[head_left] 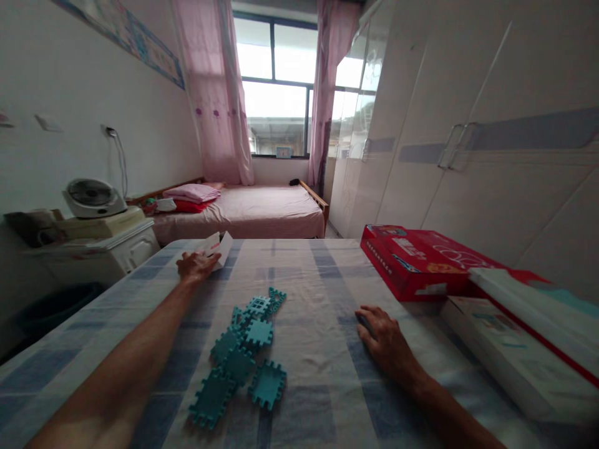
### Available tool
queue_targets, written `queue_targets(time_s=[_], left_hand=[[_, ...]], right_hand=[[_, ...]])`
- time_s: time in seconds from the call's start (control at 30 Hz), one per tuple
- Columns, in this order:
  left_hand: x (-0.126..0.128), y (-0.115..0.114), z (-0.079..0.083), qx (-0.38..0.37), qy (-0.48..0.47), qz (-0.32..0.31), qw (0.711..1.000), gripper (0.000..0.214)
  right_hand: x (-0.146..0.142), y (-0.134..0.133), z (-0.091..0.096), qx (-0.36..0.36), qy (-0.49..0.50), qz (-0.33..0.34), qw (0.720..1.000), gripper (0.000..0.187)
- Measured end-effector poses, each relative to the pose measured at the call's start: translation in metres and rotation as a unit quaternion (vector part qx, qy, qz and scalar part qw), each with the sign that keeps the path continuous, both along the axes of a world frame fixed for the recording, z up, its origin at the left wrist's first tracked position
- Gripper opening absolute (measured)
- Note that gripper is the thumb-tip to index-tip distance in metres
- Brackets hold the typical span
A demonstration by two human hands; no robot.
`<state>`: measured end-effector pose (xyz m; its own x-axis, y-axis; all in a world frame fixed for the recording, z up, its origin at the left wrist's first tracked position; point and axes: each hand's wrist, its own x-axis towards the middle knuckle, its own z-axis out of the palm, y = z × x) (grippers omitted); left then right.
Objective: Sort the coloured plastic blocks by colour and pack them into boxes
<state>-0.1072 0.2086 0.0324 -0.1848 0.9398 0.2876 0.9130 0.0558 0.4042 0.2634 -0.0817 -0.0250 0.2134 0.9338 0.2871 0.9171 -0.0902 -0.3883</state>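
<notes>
Left hand: the left hand [195,267] is being stretched far forward, upper left of centre in the frame; its fingers are being curled loosely about the near edge of a folded white paper leaflet [218,248], which appears to be gripped between thumb and fingers.
Leaflet: it is lying at the far edge of the checked tablecloth [322,274], half lifted, with red print on one flap.
Right hand: the right hand [381,337] is being rested palm down on the cloth, lower right of centre; the fingers are spread flat and nothing is being held.
Teal pieces: a heap of teal interlocking foam tiles [243,355] is lying between the two arms, lower centre, touched by neither hand.
Boxes: a red box [416,262] is standing at right of centre; a long white box [510,355] is lying just beside it, lower right.
Step in hand: judged as the taking up of the leaflet.
Next move: a firmer pinch would seemingly be needed, and the sheet would have to be drawn back over the tiles without disturbing them.
</notes>
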Motion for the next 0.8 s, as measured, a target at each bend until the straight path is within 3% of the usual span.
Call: queue_targets(time_s=[0.1,0.2,0.3,0.37,0.43,0.57,0.7,0.8], left_hand=[[0.006,-0.01,0.013,0.006,-0.021,-0.002,1.0,0.053],[0.024,-0.028,0.028,0.019,-0.049,-0.047,0.998,0.049],[0.058,-0.054,0.041,0.051,-0.069,-0.121,0.989,0.046],[0.088,-0.078,0.045,0.124,-0.083,-0.227,0.962,0.043],[0.12,-0.107,0.043,0.168,-0.094,-0.277,0.941,0.042],[0.17,-0.173,0.027,0.155,-0.025,-0.361,0.919,0.043],[0.191,-0.223,0.008,0.136,0.054,-0.454,0.879,0.042],[0.193,-0.236,-0.004,0.101,0.044,-0.468,0.877,0.038]], right_hand=[[0.001,-0.001,-0.002,0.005,0.001,0.004,1.0,0.033],[0.001,-0.003,-0.003,0.013,0.003,0.008,1.0,0.032],[0.001,-0.003,-0.003,0.029,0.011,0.013,0.999,0.032],[0.001,-0.003,-0.004,0.045,0.026,0.014,0.999,0.032],[0.002,-0.001,-0.004,0.072,0.057,0.012,0.996,0.035],[0.003,-0.001,-0.003,0.123,0.165,-0.015,0.979,0.051],[0.005,-0.004,0.001,0.134,0.236,-0.024,0.962,0.06],[0.007,-0.005,0.003,0.132,0.258,-0.026,0.957,0.056]])
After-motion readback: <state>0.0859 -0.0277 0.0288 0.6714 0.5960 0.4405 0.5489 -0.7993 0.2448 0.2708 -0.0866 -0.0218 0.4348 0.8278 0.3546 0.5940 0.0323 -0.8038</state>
